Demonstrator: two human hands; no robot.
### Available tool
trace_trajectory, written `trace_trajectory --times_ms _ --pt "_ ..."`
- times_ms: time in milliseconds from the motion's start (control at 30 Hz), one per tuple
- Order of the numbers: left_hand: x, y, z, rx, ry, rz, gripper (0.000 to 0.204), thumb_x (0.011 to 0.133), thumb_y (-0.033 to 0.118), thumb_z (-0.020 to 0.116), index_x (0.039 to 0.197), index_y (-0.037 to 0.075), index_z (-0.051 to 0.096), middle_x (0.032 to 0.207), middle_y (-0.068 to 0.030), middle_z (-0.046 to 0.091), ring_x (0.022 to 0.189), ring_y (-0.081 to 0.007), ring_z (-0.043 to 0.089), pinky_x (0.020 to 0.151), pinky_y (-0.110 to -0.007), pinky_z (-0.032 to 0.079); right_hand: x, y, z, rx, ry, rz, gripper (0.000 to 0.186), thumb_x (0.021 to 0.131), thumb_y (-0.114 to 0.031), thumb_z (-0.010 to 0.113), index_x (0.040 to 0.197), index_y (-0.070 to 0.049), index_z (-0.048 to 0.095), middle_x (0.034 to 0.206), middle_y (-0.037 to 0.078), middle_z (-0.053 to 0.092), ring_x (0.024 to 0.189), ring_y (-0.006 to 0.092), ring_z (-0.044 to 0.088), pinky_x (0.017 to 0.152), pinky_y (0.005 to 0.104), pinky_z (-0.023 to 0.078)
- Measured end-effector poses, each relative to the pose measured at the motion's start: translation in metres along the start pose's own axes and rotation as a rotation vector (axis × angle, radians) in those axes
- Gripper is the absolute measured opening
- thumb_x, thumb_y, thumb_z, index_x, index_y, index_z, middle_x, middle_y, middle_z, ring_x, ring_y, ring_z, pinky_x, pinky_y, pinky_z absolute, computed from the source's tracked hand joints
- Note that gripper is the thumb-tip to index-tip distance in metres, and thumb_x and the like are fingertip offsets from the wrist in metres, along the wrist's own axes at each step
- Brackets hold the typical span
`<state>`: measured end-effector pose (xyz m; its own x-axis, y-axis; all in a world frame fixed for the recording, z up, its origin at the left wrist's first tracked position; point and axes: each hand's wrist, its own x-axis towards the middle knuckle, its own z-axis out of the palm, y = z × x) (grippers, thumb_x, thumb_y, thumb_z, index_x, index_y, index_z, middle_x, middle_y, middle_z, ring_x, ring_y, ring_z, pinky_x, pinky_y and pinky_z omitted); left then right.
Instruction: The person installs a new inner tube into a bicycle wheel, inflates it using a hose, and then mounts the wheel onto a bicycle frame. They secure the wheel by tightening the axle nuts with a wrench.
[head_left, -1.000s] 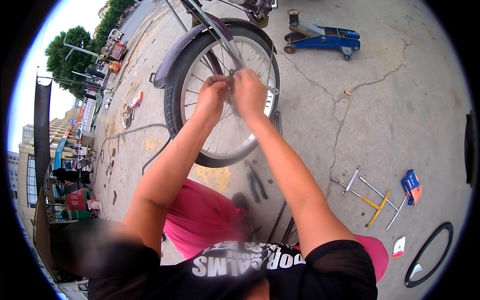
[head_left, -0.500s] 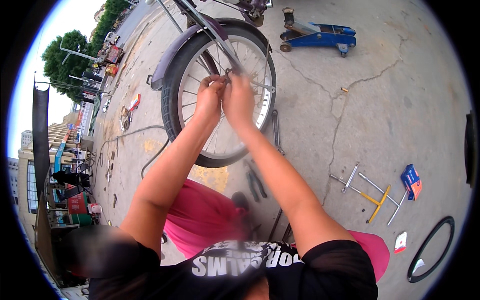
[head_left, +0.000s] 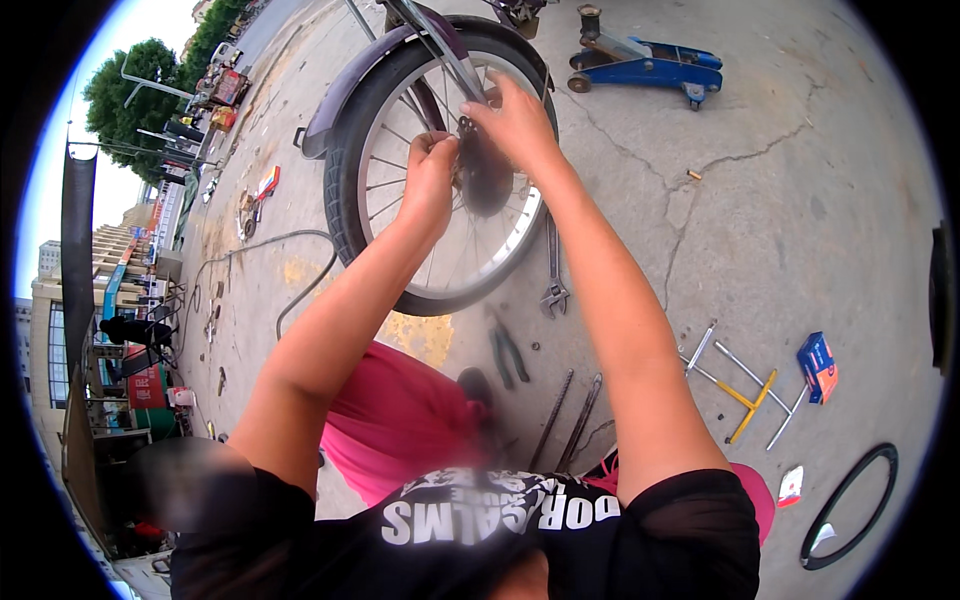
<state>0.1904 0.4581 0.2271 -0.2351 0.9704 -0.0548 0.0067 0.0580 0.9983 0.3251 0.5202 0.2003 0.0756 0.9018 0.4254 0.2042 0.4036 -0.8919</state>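
Note:
A spoked front wheel [head_left: 345, 190] with a black tyre stands upright before me, under a purple mudguard [head_left: 335, 90]. My left hand [head_left: 430, 185] is closed in a pinch beside the hub; whatever its fingertips hold is hidden. My right hand [head_left: 520, 125] has its thumb and fingers around the lower end of the metal fork leg [head_left: 445, 50]. Beneath that hand, over the spokes, shows a dark rounded part [head_left: 487, 175], too blurred to name.
An adjustable wrench [head_left: 554, 270], pliers [head_left: 508, 355] and two tyre levers [head_left: 580, 425] lie near my feet. Right of me are T-handled wrenches [head_left: 752, 408], a blue box [head_left: 818, 368] and a black rubber ring [head_left: 850, 507]. A blue floor jack [head_left: 650, 72] stands far right; a hose [head_left: 300, 236] lies left.
My hands were together at the hub. The right has moved up and right to the fork leg, while the left stays by the hub. The dark rounded part now shows.

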Motion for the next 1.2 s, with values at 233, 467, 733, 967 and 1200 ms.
trace_trajectory --times_ms 233,467,733,967,1200 --pt "-0.006 0.009 0.000 0.070 0.012 0.004 0.031 0.094 0.019 0.056 0.112 -0.004 0.047 0.105 -0.0096 0.057 0.099 -0.0146 0.055 0.087 -0.026 0.041 0.015 0.007 0.008 0.149 -0.150 0.042 0.034 0.089 -0.032 0.061 0.098 0.000 0.063 0.091 0.022 0.066 0.088 0.0399 0.062 0.077 0.0454 0.047" --pt "-0.049 0.082 -0.014 0.612 -0.276 0.330 0.027 0.093 0.019 0.059 0.108 -0.003 0.055 0.109 -0.0118 0.063 0.103 -0.0178 0.058 0.094 -0.031 0.043 0.018 0.027 -0.001 0.067 -0.180 0.124 0.033 0.093 -0.028 0.054 0.103 0.003 0.064 0.084 0.014 0.068 0.071 0.0229 0.066 0.062 0.0344 0.052" --pt "-0.019 0.111 -0.138 0.949 0.263 0.791 0.050 0.085 0.036 0.069 0.115 0.000 0.053 0.111 -0.0120 0.056 0.106 -0.0231 0.054 0.093 -0.038 0.042 0.017 0.016 -0.012 0.154 -0.327 0.179 0.029 0.093 -0.023 0.056 0.103 0.003 0.064 0.083 0.010 0.067 0.072 0.0160 0.064 0.067 0.0301 0.051" --pt "-0.029 0.081 -0.120 0.313 -0.181 0.092 0.055 0.085 0.034 0.069 0.118 -0.003 0.046 0.091 -0.0139 0.063 0.070 -0.0191 0.067 0.064 -0.029 0.054 0.012 0.017 -0.036 0.308 -0.442 0.192 0.024 0.091 -0.018 0.058 0.100 0.004 0.063 0.084 0.009 0.066 0.078 0.0138 0.063 0.072 0.0285 0.049" --pt "-0.036 0.083 -0.118 0.285 -0.139 0.062 0.057 0.083 0.034 0.070 0.119 -0.003 0.046 0.090 -0.0126 0.061 0.068 -0.0168 0.064 0.063 -0.028 0.053 -0.033 0.014 -0.076 0.224 -0.582 0.270 0.036 0.092 -0.029 0.059 0.112 0.000 0.063 0.091 0.008 0.066 0.089 0.0166 0.062 0.086 0.0300 0.047"
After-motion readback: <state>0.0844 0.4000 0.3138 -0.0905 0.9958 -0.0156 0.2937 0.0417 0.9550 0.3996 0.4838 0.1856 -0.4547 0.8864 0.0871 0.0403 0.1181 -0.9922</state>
